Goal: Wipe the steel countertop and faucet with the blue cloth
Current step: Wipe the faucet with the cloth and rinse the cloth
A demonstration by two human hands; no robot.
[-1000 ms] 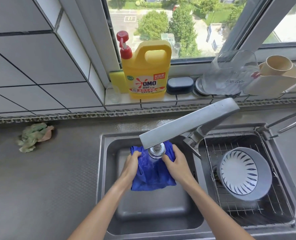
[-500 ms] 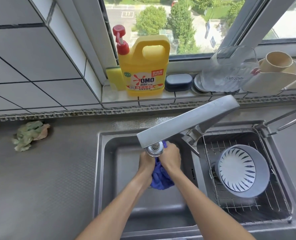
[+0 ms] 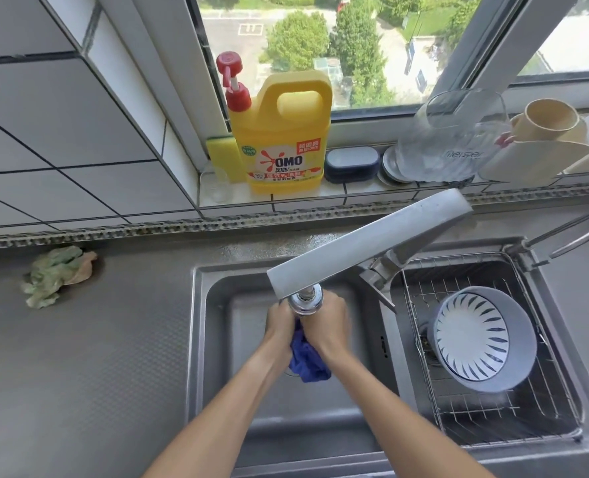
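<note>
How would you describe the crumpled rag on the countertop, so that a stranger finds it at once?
Start at the steel sink and look left along the countertop to the tiled wall. There lies the rag, alone, crumpled, pale green and tan. The blue cloth is instead squeezed in both hands over the sink.

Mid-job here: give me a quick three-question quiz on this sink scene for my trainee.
1. True or false: both hands grip the blue cloth.
2. Where is the cloth? A) on the countertop B) over the left basin, under the faucet C) in the rack
3. What lies in the rack?

Key: 1 true: left hand, right hand. 2 B. 3 a bowl.
</note>
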